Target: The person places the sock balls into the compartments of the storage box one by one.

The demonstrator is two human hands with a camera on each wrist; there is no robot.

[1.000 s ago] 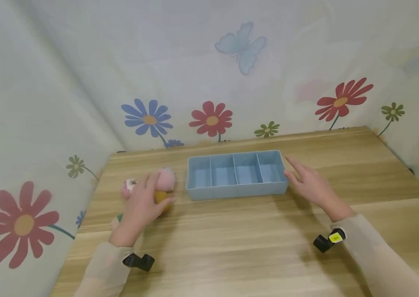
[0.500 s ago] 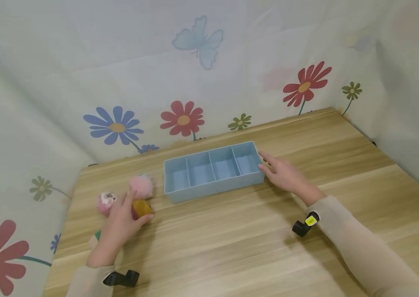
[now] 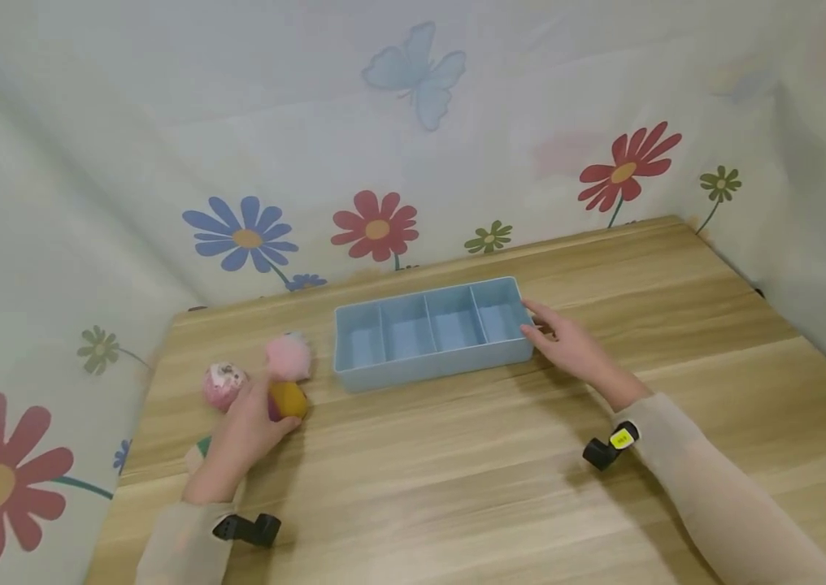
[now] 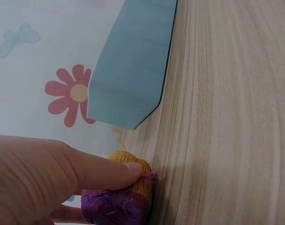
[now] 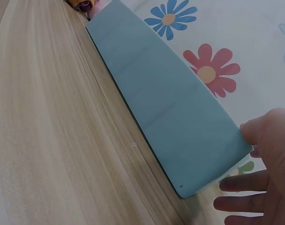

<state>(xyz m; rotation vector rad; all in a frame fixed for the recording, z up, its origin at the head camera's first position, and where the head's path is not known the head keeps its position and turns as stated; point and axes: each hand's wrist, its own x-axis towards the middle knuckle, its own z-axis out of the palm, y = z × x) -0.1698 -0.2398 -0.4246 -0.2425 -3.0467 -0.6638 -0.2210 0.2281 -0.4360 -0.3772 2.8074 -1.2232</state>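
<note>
My left hand [image 3: 248, 431] holds a yellow-and-purple ball of yarn [image 4: 133, 187] on the wooden table, thumb across its near side and fingers behind it. Just past that hand lie a fluffy pink ball [image 3: 289, 357] and a pink-and-white ball [image 3: 223, 385]. At the right end of a light blue box [image 3: 435, 366] with several compartments is my right hand [image 3: 570, 349]. Its thumb touches the rim at the front corner, and the other fingers extend loosely along the end wall, as the right wrist view shows.
Partly hidden beneath the left wrist is a green-and-beige item [image 3: 201, 451]. The wooden table [image 3: 428, 487] ends at a wall sheet [image 3: 296, 146] printed with flowers and a butterfly. Both sleeves carry a small black camera.
The head view has turned, shifting the scene left, then slightly back. My right hand has come against the box's end. My left thumb and fingers have closed in on the yarn.
</note>
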